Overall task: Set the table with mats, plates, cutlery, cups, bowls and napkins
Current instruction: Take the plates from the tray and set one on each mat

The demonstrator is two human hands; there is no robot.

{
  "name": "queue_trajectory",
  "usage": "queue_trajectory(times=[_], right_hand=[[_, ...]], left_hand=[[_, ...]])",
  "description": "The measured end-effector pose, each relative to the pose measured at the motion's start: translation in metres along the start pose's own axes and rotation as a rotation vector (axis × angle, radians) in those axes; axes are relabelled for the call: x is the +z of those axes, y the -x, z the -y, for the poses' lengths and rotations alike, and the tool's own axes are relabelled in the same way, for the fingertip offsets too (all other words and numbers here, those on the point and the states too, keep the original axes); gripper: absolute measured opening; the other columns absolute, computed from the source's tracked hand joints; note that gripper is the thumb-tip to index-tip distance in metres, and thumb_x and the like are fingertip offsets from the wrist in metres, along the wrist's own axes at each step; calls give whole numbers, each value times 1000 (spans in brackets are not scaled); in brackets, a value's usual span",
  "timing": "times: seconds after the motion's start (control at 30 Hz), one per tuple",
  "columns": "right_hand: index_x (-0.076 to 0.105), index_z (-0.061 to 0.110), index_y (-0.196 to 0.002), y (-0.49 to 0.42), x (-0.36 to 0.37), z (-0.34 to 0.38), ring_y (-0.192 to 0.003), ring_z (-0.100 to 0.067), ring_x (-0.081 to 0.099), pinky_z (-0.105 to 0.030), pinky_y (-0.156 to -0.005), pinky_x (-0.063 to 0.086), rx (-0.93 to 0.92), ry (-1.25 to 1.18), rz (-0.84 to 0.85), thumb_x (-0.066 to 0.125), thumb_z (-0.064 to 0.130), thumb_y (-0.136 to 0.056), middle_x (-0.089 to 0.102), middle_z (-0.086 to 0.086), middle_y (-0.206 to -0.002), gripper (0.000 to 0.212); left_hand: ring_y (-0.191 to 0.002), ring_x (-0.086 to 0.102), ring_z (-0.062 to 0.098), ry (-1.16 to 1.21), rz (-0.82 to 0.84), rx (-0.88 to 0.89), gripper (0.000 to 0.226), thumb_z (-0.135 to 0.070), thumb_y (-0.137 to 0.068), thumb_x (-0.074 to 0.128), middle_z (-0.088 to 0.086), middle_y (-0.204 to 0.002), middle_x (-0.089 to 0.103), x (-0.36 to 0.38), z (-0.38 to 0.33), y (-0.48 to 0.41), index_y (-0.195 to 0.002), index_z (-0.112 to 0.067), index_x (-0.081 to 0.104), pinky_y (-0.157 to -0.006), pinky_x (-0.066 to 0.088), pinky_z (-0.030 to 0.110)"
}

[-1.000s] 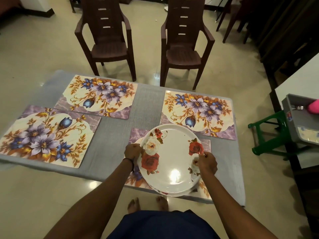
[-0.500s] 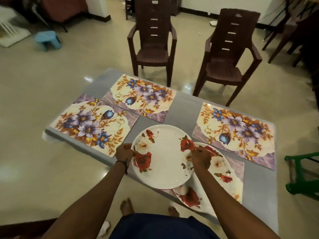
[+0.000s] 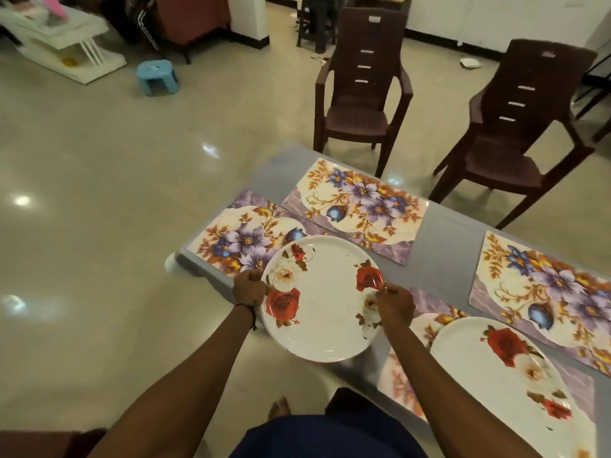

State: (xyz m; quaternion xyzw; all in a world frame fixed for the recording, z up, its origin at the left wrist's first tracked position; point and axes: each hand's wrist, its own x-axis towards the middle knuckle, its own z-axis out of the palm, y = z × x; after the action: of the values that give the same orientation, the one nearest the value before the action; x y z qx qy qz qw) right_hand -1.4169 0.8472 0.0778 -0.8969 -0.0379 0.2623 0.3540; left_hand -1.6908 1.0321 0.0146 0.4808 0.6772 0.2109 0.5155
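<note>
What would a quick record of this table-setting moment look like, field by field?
mats: four floral ones on the grey table
set plate: lies on the near mat, at the right
held plate: rose pattern, above the table's near left edge; extra rims beneath suggest a stack
left hand: grips the held plate's left rim
right hand: pinches its right rim
chairs: two brown ones on the far side
cutlery, cups, bowls, napkins: none in view
</note>
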Motion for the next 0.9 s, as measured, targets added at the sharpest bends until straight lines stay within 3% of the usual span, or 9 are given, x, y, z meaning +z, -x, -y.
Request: queue_trajectory(times=[0.17,0.3,0.43,0.63,0.9], right_hand=[[73,14,-106,7,44,29,-90,-28,67,-43,-84,59,-5,-11,-9,68,26,-91,73,-8,-104,21],[74,10,-109,-2,79,53,-92,-28,67,-39,-85,56,14,-11,8,66,23,-92,73,-11,-105,23],[73,8,-110,-4,111,78,-95,-29,68,-35,-82,52,46,-46,31,65,21,-93,74,-12,-107,23],[75,8,-110,1,145,96,-99,-31,68,-36,-84,53,88,-80,3,62,16,-93,74,-13,-108,23],[74,5,-111,13,182,119,-105,-36,66,-37,-86,52,167,-68,-91,62,10,-91,72,-17,-111,24]], left_hand=[[-96,64,22,-47,-52,25,28,0,-72,68,0,-98,71,-31,-42,-12,-98,-11,73,-94,53,42],[-94,63,22,-144,-65,21,25,-4,-76,70,1,-98,71,-45,-53,-44,-100,-11,74,-92,53,41],[-96,66,31,-194,-40,6,23,-8,-76,72,9,-99,74,-65,-60,-89,-97,-15,76,-90,55,49],[-110,62,32,-243,6,63,40,3,-76,66,11,-113,71,-82,-91,-119,-113,-11,72,-99,50,44],[-108,65,31,-358,151,73,32,4,-73,68,14,-109,72,-88,-122,-186,-103,-7,76,-98,50,40]])
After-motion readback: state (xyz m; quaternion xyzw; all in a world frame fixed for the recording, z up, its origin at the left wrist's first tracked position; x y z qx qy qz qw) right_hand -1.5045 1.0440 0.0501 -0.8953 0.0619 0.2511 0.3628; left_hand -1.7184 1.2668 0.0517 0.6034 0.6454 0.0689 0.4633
